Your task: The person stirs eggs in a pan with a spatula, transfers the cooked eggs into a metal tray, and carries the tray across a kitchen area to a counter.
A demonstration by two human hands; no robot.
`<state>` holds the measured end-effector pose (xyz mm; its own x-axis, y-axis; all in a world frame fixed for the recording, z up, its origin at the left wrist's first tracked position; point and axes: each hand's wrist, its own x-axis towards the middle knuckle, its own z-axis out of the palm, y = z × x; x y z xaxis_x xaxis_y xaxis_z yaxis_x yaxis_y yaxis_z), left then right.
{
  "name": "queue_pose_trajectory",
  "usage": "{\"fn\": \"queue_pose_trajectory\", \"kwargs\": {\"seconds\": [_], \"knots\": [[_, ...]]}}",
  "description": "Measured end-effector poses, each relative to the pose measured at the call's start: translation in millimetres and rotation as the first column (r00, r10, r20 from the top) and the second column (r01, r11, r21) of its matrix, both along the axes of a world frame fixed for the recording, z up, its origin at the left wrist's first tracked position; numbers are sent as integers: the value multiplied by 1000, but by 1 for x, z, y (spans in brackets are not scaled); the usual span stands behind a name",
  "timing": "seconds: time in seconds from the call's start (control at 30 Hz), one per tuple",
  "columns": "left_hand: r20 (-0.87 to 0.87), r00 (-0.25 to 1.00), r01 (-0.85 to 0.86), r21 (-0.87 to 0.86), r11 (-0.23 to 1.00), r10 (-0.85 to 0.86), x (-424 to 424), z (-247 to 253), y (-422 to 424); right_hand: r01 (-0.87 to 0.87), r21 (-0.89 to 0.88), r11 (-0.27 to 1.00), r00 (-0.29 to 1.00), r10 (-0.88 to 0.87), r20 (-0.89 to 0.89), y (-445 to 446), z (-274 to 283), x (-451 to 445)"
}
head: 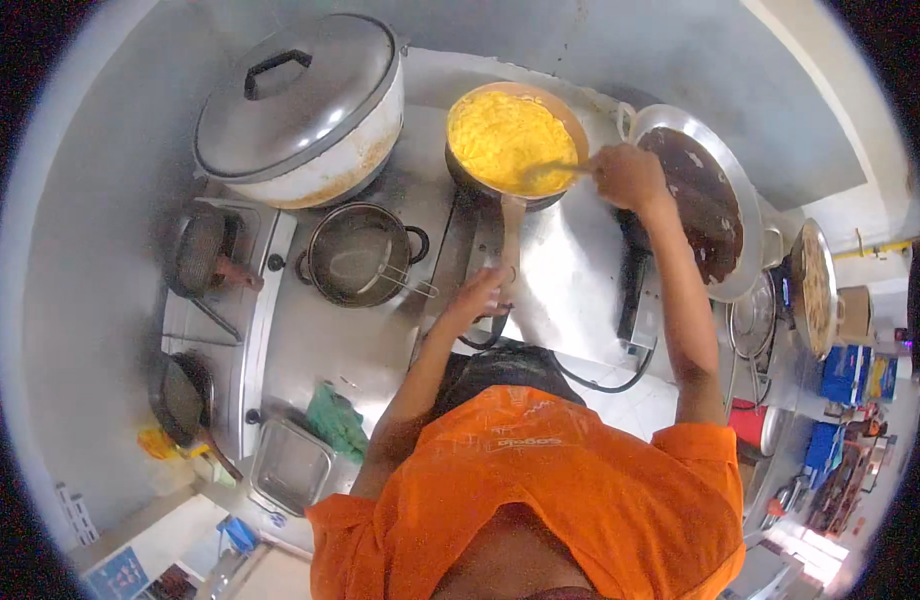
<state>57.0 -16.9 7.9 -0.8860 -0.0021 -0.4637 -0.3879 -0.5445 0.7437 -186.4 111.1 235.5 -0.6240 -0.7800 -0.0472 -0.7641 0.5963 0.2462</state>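
Note:
A frying pan (572,120) with a tan inside and a pale handle (513,232) sits on the stove at the top middle. Scrambled egg (508,135), yellow and soft-looking, fills most of it. My left hand (476,300) is at the near end of that handle, gripping it. In my right hand (629,177) is a utensil (553,169), probably a spatula; its blurred far end lies in the egg at the pan's right side.
A big lidded pot (302,105) stands at the back left. Nearer is a dark two-handled pot (358,255) with a strainer in it. A wide metal pan (696,202) of dark food sits right, beside my right forearm. A steel tray (291,465) and green cloth (335,420) lie lower left.

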Motion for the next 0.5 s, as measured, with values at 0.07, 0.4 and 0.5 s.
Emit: {"fn": "queue_pose_trajectory", "kwargs": {"seconds": [0.07,0.4,0.5], "knots": [[18,989,147,-67,987,-147,21,-15,-13,77,48,996,996,-75,-48,-6,-41,-7],[328,931,102,194,976,-162,77,-135,-25,-25,190,981,999,29,-19,1,15,-19],[298,936,86,324,942,-188,69,-135,-22,44,92,995,997,-38,-66,-12,-33,-32]]}}
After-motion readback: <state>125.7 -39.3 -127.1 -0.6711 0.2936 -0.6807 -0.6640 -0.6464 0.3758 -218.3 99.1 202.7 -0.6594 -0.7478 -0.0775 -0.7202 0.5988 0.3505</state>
